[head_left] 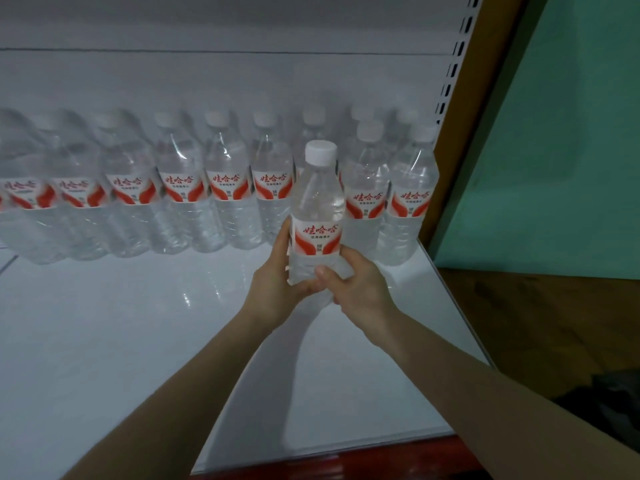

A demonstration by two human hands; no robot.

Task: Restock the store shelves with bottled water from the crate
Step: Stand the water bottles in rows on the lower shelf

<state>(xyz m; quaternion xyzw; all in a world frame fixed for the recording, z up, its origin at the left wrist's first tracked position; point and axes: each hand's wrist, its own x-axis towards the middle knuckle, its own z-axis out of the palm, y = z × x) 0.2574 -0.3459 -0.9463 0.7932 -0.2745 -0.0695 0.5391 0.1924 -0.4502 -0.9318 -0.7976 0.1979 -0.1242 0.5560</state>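
In the middle of the frame a water bottle [317, 216] is upright between both hands, its base on the shelf or just above it; I cannot tell which. The left hand [273, 282] wraps its lower part from the left, and the right hand [360, 289] grasps it from the right, thumb across the front. Just to its right stand two bottles [367, 202], and behind runs a long row of bottles [180, 188] along the back panel. The white shelf [121, 323] lies open toward the lower left; its right side ends at a slotted upright [452, 74].
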